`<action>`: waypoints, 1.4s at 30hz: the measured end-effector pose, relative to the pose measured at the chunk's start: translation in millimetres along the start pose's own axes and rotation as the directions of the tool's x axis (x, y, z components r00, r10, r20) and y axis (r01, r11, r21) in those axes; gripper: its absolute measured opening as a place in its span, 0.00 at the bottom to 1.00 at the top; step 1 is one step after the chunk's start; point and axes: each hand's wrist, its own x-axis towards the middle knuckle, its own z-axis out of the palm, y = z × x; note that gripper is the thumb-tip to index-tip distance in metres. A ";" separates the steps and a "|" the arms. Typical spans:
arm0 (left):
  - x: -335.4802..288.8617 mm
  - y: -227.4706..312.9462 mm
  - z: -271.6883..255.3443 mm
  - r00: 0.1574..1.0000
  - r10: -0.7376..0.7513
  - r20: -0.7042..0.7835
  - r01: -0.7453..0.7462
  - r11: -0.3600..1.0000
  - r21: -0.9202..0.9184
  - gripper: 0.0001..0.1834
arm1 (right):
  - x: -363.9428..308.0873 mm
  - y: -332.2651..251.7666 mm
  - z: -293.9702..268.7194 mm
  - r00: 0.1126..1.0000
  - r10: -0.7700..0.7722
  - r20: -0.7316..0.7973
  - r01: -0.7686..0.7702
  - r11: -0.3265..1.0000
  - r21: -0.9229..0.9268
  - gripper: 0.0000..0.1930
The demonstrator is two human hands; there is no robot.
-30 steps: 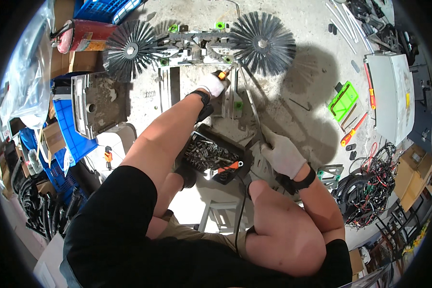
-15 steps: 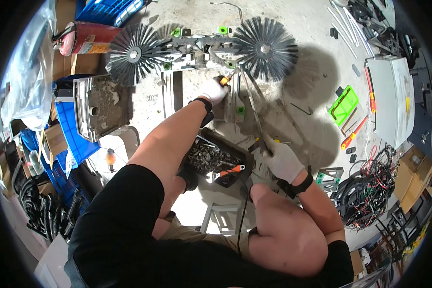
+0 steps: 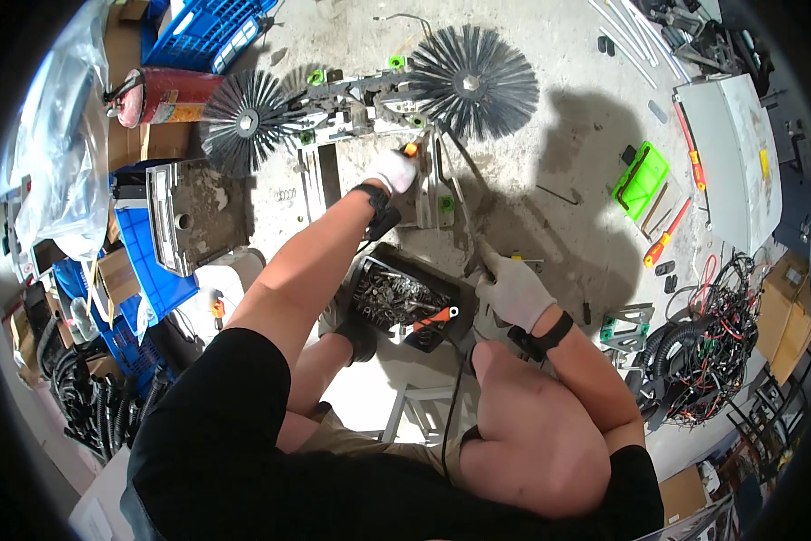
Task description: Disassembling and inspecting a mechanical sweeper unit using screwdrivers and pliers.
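While the left hand (image 3: 394,169) grips an orange-handled tool (image 3: 412,150) and the right hand (image 3: 516,291) grips a long metal bar (image 3: 462,200), both tips lie near the brush frame (image 3: 358,115), beside the right brush (image 3: 471,83). Align them squarely; steady force should limit slipping.

We hold our left arm (image 3: 297,261) nearly straight, its gloved left hand (image 3: 394,171) curled closed well ahead of our right leg (image 3: 536,415), while our bent right arm (image 3: 595,365) runs to that leg's right, gloved right hand (image 3: 518,293) curled just ahead of it.
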 end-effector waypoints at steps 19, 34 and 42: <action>-12.8 -2.8 9.3 0.915 -0.364 -0.175 0.216 0.808 -0.549 0.21 | 0.5 18.7 -0.4 0.999 -0.034 -0.011 0.034 0.999 -0.004 0.28; -13.5 -15.4 -3.4 0.936 0.351 0.034 -0.351 0.914 0.203 0.10 | 2.1 27.5 7.0 0.997 -0.045 -0.066 0.046 0.999 0.002 0.13; -65.4 -5.3 -4.5 0.923 -0.359 -0.137 0.262 0.848 -0.462 0.20 | 4.8 32.1 16.8 0.993 -0.049 -0.108 0.056 0.996 0.062 0.14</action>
